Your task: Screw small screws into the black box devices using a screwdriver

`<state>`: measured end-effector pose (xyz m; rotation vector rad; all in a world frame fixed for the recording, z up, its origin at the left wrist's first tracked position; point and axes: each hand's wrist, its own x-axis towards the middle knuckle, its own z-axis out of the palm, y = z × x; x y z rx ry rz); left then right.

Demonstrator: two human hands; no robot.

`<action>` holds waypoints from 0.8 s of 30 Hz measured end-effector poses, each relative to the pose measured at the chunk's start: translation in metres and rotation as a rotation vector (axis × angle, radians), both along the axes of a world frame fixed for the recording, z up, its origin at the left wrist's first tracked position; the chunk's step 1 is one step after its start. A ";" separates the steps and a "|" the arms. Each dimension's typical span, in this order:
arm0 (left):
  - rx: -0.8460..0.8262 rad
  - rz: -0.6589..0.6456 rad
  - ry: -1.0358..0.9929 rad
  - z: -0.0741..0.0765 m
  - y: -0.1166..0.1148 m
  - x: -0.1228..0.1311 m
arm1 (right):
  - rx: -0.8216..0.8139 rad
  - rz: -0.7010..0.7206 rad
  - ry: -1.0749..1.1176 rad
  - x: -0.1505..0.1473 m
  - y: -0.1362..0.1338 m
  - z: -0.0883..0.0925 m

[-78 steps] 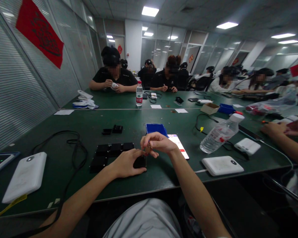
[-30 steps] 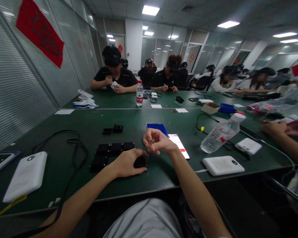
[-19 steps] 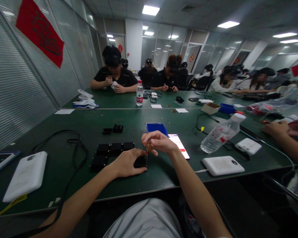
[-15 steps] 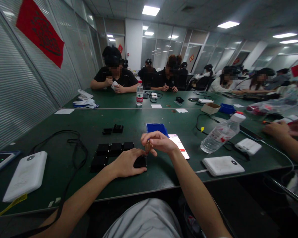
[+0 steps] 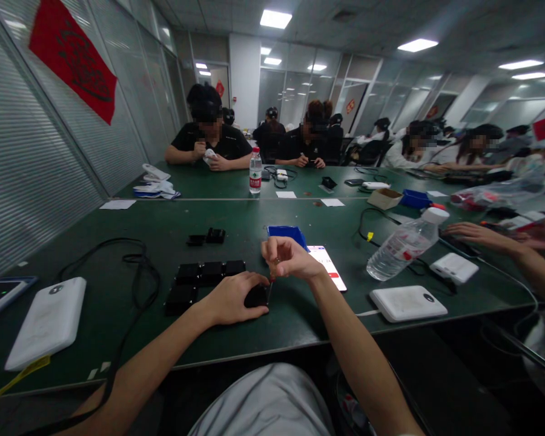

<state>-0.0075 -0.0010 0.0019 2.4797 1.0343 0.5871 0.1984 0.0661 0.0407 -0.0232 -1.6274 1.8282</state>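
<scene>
My left hand point(image 5: 231, 298) presses down on a small black block point(image 5: 257, 296) on the green table point(image 5: 118, 266), fingers wrapped over it. My right hand point(image 5: 289, 259) pinches a thin screwdriver point(image 5: 271, 280) upright, its tip down at the block's right edge. Several more black blocks point(image 5: 200, 278) lie in a cluster just left of my left hand, and two others point(image 5: 208, 237) sit farther back.
A blue tray point(image 5: 286, 235) and a lit phone point(image 5: 327, 266) lie behind my right hand. A water bottle point(image 5: 406, 243) and white power banks point(image 5: 406, 303) lie right, another power bank point(image 5: 45, 323) and a black cable point(image 5: 131, 272) left. A co-worker's hand point(image 5: 476, 233) reaches in at right.
My right hand's fingers have shifted on the screwdriver handle, opening and re-pinching it. My left hand stays on the block. The co-worker's hand at right has stretched farther left.
</scene>
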 end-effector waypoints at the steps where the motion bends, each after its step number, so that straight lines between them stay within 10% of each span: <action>1: 0.003 0.000 0.001 0.000 0.000 0.000 | -0.009 -0.011 -0.002 0.000 0.000 0.000; 24: -0.009 0.000 -0.003 0.001 0.000 0.000 | 0.021 -0.031 -0.038 0.003 0.002 0.002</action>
